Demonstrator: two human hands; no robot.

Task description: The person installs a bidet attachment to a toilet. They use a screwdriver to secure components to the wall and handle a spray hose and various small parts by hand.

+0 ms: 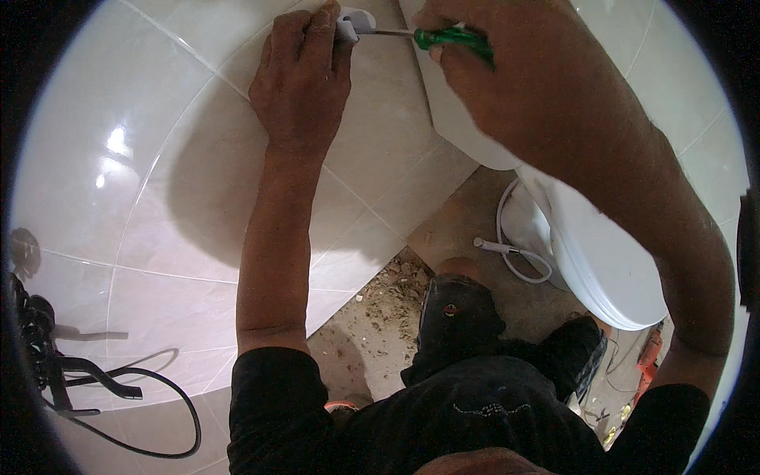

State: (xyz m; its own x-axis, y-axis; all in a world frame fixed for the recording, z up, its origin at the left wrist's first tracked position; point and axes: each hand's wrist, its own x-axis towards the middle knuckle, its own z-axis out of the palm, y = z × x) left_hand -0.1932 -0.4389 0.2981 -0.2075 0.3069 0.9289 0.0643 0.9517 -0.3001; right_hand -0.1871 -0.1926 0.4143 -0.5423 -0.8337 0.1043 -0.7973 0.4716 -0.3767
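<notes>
At the top of the head view, my left hand (301, 87) presses a small white plastic fitting (360, 19) against the tiled wall (210, 150), its fingers closed round the fitting's left side. A green-handled screwdriver (455, 38) lies level in the grip of my right hand (514, 87), just to the right. Its metal shaft points left, and the tip meets the fitting. Whether a screw sits there is hidden.
Below my right arm stands a white toilet (609, 261) with its lid down, a cistern (463, 111) behind it. A white hose with a spray head (492, 246) hangs beside it. Black cables (170, 388) are at lower left. Rubble (388, 289) covers part of the floor; an orange-red tool (650, 355) lies lower right.
</notes>
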